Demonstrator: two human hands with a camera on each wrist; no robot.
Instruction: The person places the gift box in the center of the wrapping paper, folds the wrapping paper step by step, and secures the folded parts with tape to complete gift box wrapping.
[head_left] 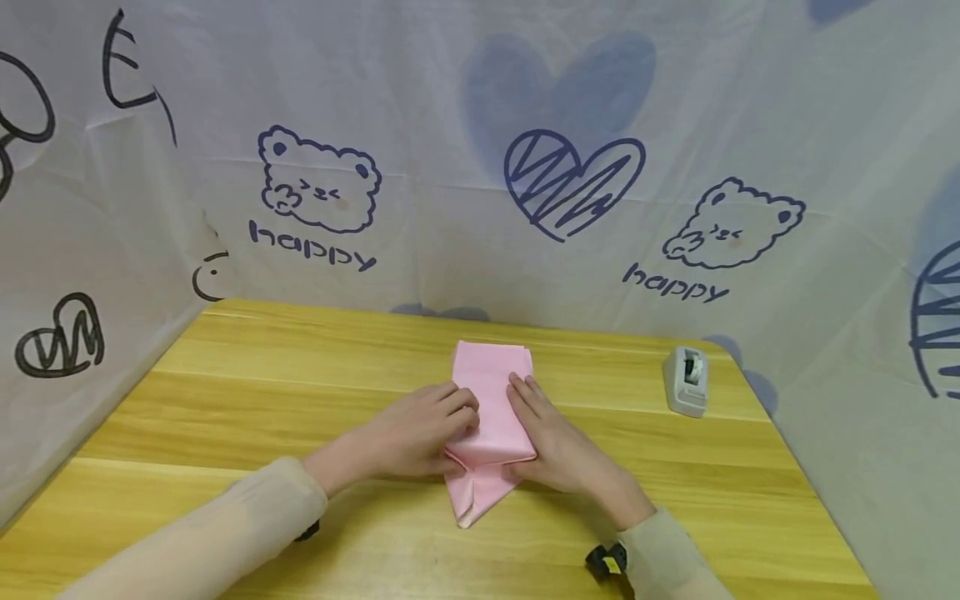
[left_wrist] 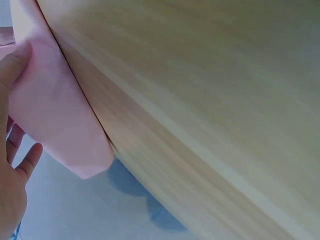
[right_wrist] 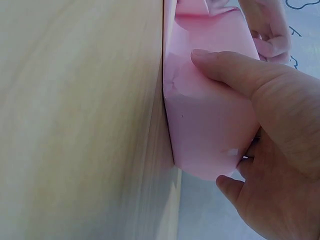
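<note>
A package wrapped in pink paper (head_left: 491, 400) lies on the wooden table, its near end tapering into a pointed, folded flap (head_left: 480, 492). My left hand (head_left: 427, 425) grips the package's left side, with curled fingers over the top and the thumb lower down by the fold. In the left wrist view that thumb presses against the pink paper (left_wrist: 55, 105). Along the right side, my right hand (head_left: 558, 450) rests with fairly straight fingers on the top edge. Its thumb lies flat against the paper's side (right_wrist: 210, 115) in the right wrist view; some fingertips are hidden.
A light grey tape dispenser (head_left: 687, 383) stands near the table's back right corner. Behind and beside the wooden table (head_left: 300, 350) hangs a white cloth (head_left: 450, 208) printed with hearts and bears. A small black object (head_left: 606, 562) sits by the right cuff.
</note>
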